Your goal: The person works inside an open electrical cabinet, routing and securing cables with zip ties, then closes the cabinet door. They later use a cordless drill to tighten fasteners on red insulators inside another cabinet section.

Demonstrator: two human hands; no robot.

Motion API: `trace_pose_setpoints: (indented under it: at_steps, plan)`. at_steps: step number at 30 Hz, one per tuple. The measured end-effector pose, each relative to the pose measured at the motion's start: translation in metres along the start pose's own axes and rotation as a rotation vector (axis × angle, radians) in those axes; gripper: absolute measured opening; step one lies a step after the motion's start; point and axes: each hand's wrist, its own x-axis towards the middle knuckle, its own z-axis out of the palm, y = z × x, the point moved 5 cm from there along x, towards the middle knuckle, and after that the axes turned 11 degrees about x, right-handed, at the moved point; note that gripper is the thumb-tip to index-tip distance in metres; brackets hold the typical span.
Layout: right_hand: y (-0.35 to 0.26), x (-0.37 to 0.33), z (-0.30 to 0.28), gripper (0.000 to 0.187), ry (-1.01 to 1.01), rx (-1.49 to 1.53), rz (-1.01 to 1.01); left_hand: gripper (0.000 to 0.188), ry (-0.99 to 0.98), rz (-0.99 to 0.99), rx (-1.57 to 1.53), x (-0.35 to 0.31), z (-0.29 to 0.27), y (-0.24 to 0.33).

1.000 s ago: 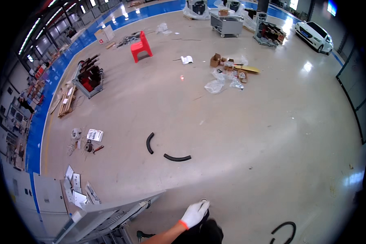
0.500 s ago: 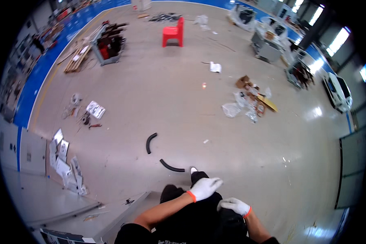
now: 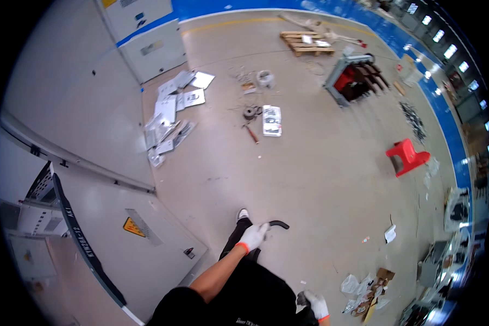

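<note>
Left hand [image 3: 254, 237]: white work glove with orange cuff, lower centre of the frame, bare forearm running down to a black sleeve; fingers curled down at the near end of a black curved strip [image 3: 277, 223], touching it, though whether they are fully closed around it cannot be told. Black curved strip: short arc lying on the grey concrete floor [image 3: 320, 179], just right of the left hand, beside the person's own shoe [image 3: 243, 214]. Right hand [image 3: 315, 304]: white glove, orange cuff, lower right of centre near the bottom edge, hanging beside the dark trousers; fingers loosely bent, nothing seen in them. Grey cabinet panel [image 3: 119, 233]: large, lower left, carrying a yellow warning triangle. Scattered papers and sheets [image 3: 171, 117]: upper left of centre, on the floor beside a grey cabinet. Printed booklet [image 3: 271, 120]: upper centre, with a small tool and a roll just beside it. Wooden pallet [image 3: 307, 43]: top centre. Red plastic stool [image 3: 407, 156]: right of centre, tipped over. Cardboard and plastic bags [image 3: 364, 288]: lower right, well apart from the strip.
</note>
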Motion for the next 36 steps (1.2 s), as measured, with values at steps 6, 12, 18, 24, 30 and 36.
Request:
trace_pose_setpoints:
  at_steps: [6, 12, 18, 24, 30, 36]
  plan:
    - [-0.179, 0.1, 0.1, 0.036, -0.188, -0.29, 0.133, 0.051, -0.053, 0.218, 0.137, 0.08, -0.182, 0.176]
    - [-0.348, 0.197, 0.22, 0.036, -0.349, -0.59, 0.152, 0.047, 0.208, 0.538, 0.577, 0.218, -0.368, 0.179]
    - [-0.494, 0.335, 0.337, 0.029, -0.458, -0.524, 0.195, 0.045, 0.62, -0.455, 0.378, 0.273, -0.622, -0.017]
    - [-0.663, 0.43, 0.462, 0.032, -0.505, -0.554, 0.193, 0.056, 0.66, -1.164, -0.001, 0.191, -0.545, -0.299]
    - [-0.793, 0.552, 0.579, 0.033, -0.336, -0.663, 0.2, 0.05, 0.287, -1.317, -1.014, 0.328, -0.411, -0.118]
    - [-0.933, 0.662, 0.72, 0.032, -0.432, -0.679, 0.143, 0.05, 0.123, -1.185, -0.837, 0.528, -0.552, -0.091]
